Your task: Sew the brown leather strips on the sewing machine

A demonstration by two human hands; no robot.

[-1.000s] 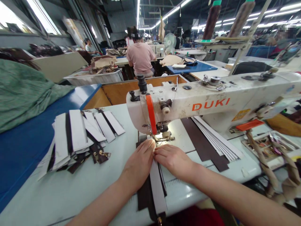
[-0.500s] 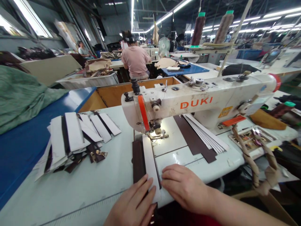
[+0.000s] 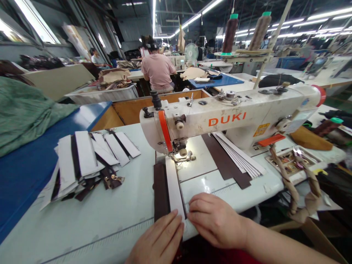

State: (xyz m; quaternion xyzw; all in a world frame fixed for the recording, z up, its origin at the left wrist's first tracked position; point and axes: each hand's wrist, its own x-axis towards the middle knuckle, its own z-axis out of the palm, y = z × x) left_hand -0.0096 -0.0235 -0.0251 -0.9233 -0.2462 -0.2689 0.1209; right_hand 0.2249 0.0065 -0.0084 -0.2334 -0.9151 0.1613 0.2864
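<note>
A long white-faced strip (image 3: 173, 187) with a dark brown edge runs from under the presser foot (image 3: 183, 157) of the sewing machine (image 3: 225, 113) towards me. My left hand (image 3: 159, 236) lies with outstretched fingers flat over the near end of the strip. Beside the strip's right edge is my right hand (image 3: 213, 218), its fingers curled and held together, tips at that edge. What its thumb and fingertips hold, if anything, is hidden. A dark brown piece (image 3: 161, 192) lies along the strip's left side. The machine's lamp lights the needle area.
Left lies a pile of white-and-brown strips (image 3: 85, 157) with metal fittings. Brown pieces (image 3: 228, 165) and fanned white strips (image 3: 239, 154) lie under the machine arm. A small parts tray (image 3: 294, 163) stands right. Another person (image 3: 158, 69) sits ahead.
My left hand has shifted slightly right and down along the strip. The right hand has barely moved. The whole view has shifted slightly.
</note>
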